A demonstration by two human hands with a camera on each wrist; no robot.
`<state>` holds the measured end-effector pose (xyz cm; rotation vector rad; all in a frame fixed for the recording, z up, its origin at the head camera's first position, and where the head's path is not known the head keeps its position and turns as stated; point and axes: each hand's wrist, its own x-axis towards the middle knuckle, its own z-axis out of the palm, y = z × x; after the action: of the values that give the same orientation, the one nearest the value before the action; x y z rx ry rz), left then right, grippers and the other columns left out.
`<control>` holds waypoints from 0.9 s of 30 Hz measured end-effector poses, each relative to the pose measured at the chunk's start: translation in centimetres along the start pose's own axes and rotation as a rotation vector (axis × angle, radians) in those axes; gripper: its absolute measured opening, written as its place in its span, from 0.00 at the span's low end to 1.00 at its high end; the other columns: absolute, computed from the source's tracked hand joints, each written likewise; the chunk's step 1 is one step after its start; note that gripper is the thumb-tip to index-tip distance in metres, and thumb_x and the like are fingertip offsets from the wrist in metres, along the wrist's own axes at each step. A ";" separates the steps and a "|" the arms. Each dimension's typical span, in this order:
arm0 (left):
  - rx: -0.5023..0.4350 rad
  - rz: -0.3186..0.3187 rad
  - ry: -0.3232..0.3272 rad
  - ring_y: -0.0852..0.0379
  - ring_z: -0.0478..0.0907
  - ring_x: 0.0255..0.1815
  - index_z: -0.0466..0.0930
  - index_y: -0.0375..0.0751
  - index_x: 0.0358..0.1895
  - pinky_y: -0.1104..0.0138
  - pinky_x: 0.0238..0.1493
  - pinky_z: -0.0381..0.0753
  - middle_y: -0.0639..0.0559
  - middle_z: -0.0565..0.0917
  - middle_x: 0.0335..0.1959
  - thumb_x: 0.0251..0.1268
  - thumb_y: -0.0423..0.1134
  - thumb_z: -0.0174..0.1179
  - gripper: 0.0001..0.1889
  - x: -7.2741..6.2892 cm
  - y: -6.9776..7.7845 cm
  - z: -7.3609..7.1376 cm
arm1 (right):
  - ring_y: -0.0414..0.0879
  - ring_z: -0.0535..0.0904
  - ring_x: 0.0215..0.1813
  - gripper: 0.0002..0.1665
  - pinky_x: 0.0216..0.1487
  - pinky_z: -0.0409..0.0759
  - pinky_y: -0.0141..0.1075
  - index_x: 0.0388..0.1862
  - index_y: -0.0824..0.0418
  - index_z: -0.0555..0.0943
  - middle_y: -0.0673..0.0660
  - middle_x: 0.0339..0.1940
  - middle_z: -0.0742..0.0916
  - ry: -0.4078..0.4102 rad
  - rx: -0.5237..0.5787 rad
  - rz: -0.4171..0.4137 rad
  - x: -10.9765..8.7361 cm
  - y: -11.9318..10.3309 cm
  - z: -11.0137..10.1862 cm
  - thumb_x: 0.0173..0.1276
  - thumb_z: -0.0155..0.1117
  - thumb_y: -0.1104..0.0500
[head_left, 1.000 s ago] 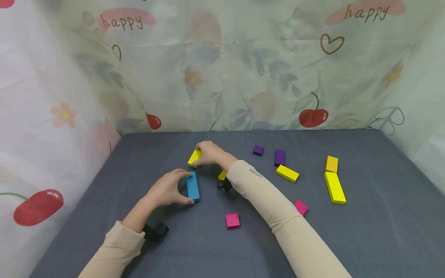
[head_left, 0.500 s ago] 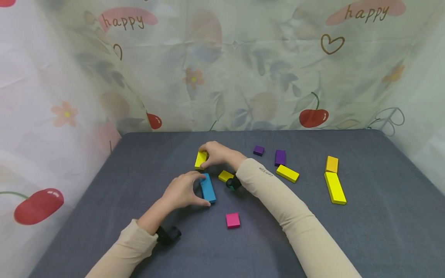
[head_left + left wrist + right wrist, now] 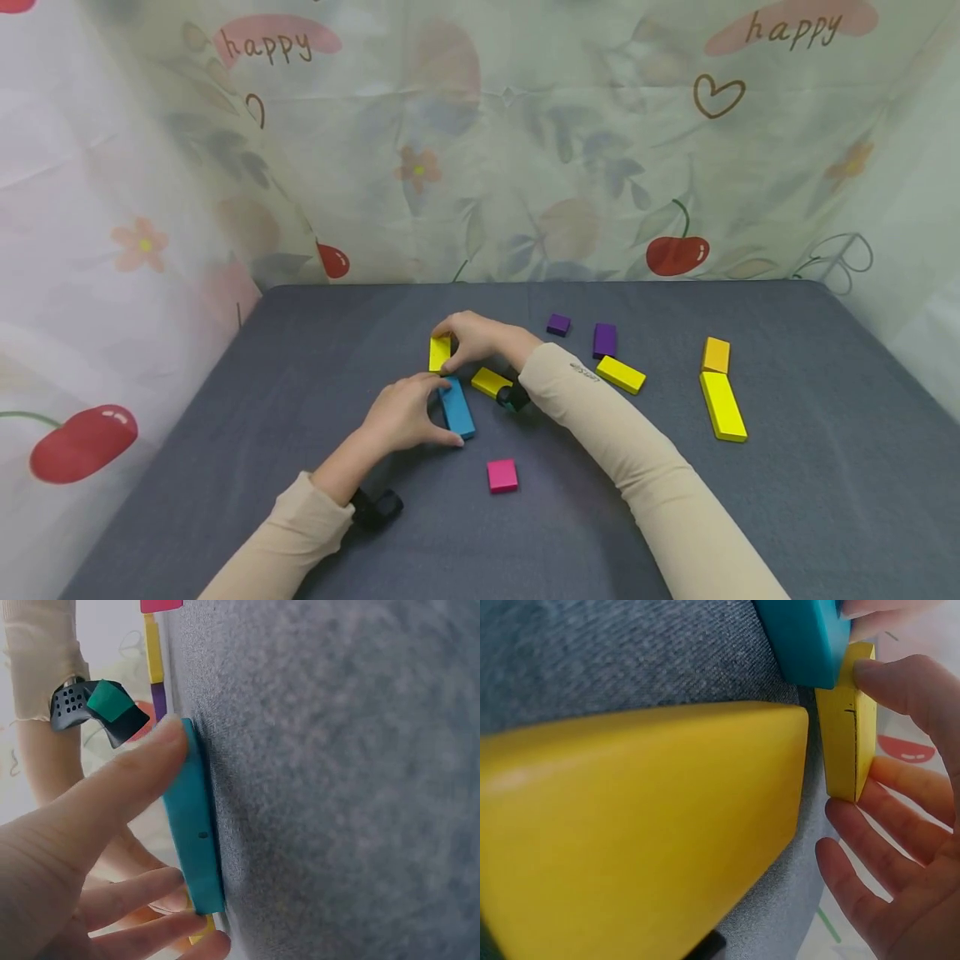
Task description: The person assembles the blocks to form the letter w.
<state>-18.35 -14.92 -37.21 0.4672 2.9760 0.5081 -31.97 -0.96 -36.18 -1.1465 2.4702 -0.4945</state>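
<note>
In the head view my left hand [image 3: 405,414] holds a long blue block [image 3: 457,410] by its two ends, thumb at the near end and fingers at the far end. The left wrist view shows this blue block [image 3: 195,832] lying along the grey cloth. Just beyond it, my right hand [image 3: 483,340] pinches a yellow block [image 3: 439,355] between thumb and fingers. Seen from the right wrist, the yellow block [image 3: 844,735] lies close to the blue one's end; whether they touch is hard to tell. Another yellow block [image 3: 491,382] lies under the right wrist, partly covered by the strapped-on camera.
Nearer on the cloth lies a pink square block [image 3: 502,476]. To the right are two purple blocks [image 3: 604,341], a yellow block [image 3: 621,375], and an orange block [image 3: 716,355] end to end with a long yellow one [image 3: 723,407]. A printed curtain [image 3: 510,167] hangs behind the table.
Both hands have moved right, the left bringing the blue block and the right the yellow one, which has turned straighter. A second pink block has become hidden behind the right sleeve.
</note>
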 end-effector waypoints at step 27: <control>0.035 -0.038 -0.050 0.43 0.74 0.58 0.75 0.43 0.60 0.46 0.57 0.72 0.44 0.74 0.63 0.42 0.59 0.71 0.39 -0.6 -0.2 -0.4 | 0.51 0.75 0.60 0.30 0.62 0.74 0.40 0.64 0.63 0.70 0.60 0.61 0.78 0.027 0.059 0.087 -0.4 1.0 0.2 0.65 0.61 0.54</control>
<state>-17.95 -15.42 -36.89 0.4196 2.9443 0.4349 -32.29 -0.06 -36.73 -1.0115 2.4980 -0.5574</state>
